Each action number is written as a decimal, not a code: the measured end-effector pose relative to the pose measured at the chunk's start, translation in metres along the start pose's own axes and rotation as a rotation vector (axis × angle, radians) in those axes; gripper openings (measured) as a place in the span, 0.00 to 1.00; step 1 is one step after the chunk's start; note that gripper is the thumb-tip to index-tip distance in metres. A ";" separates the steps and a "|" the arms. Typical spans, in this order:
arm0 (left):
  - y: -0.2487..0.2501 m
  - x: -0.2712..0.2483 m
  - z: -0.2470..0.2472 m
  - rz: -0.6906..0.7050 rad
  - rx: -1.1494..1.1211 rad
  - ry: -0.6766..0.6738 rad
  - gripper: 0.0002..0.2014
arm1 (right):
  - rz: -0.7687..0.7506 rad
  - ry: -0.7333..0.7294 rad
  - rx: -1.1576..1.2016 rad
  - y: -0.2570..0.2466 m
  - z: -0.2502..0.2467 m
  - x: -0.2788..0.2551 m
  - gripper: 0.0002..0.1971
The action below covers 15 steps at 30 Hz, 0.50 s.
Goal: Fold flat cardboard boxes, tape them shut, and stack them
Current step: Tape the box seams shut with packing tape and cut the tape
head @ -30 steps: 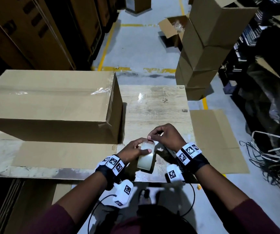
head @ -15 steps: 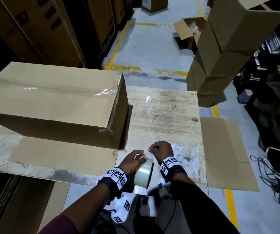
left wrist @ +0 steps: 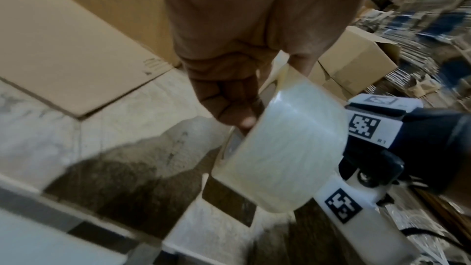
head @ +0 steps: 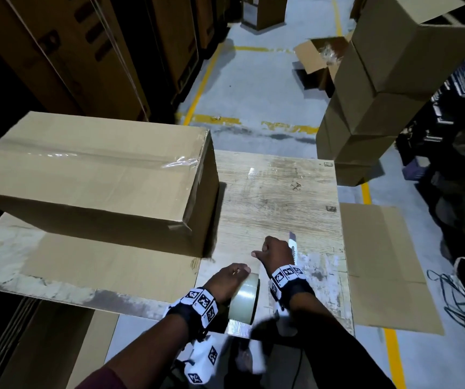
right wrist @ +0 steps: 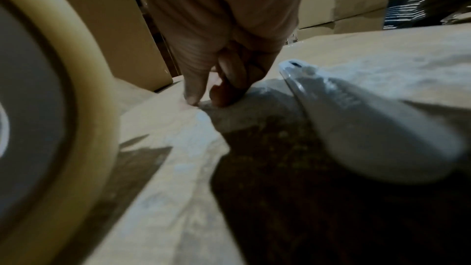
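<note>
Your left hand grips the tape roll at the near edge of the table, thumb on one face, fingers curled onto the rim. Roll stands on edge, tilted, just above the tabletop.

Your right hand sits just beyond the roll, knuckles up, fingers curled, fingertips pinched together down at the table surface. What they pinch is too thin and blurred to tell; a clear strip seems to run from the roll toward them, not certain.

Cutter, white-grey, lies on the table touching the right side of your right hand, tip pointing away from you. In the right wrist view it lies beside the hand, not in it.

Box is folded up and closed, clear tape along its top seam, standing on the left part of the table on a flat cardboard sheet.

Stack of closed boxes stands on the floor beyond the table's far right corner. Another flat sheet lies on the floor to the table's right.
</note>
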State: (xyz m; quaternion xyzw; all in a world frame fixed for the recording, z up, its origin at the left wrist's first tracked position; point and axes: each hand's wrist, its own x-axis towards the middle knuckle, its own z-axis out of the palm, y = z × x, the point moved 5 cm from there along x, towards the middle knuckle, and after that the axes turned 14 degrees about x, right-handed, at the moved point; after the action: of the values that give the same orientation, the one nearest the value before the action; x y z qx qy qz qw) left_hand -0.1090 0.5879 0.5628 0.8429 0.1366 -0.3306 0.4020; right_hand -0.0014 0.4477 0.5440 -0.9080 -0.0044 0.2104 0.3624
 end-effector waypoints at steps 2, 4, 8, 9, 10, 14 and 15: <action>0.006 -0.012 -0.011 0.022 0.152 -0.014 0.24 | 0.010 -0.065 -0.153 -0.002 -0.001 -0.002 0.12; 0.018 -0.030 -0.030 0.122 0.275 -0.014 0.23 | -0.011 -0.086 -0.288 -0.008 -0.011 -0.001 0.07; 0.057 -0.092 -0.092 0.469 0.191 0.115 0.11 | -0.079 -0.090 0.394 -0.061 -0.046 -0.016 0.09; 0.064 -0.112 -0.111 0.519 0.132 0.156 0.09 | -0.091 -0.135 0.644 -0.084 -0.050 -0.027 0.05; 0.070 -0.129 -0.132 0.549 0.081 0.211 0.08 | -0.075 -0.204 0.825 -0.104 -0.048 -0.039 0.03; 0.060 -0.147 -0.218 0.549 0.030 0.614 0.07 | 0.034 -0.532 1.153 -0.165 -0.006 -0.077 0.23; 0.053 -0.138 -0.233 0.506 0.035 0.660 0.06 | 0.062 -0.568 1.201 -0.171 0.004 -0.081 0.29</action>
State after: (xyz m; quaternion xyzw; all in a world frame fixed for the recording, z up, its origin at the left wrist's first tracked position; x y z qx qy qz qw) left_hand -0.0815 0.7383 0.7929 0.9172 0.0410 0.0643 0.3910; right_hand -0.0524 0.5638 0.6851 -0.4574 0.0446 0.4177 0.7838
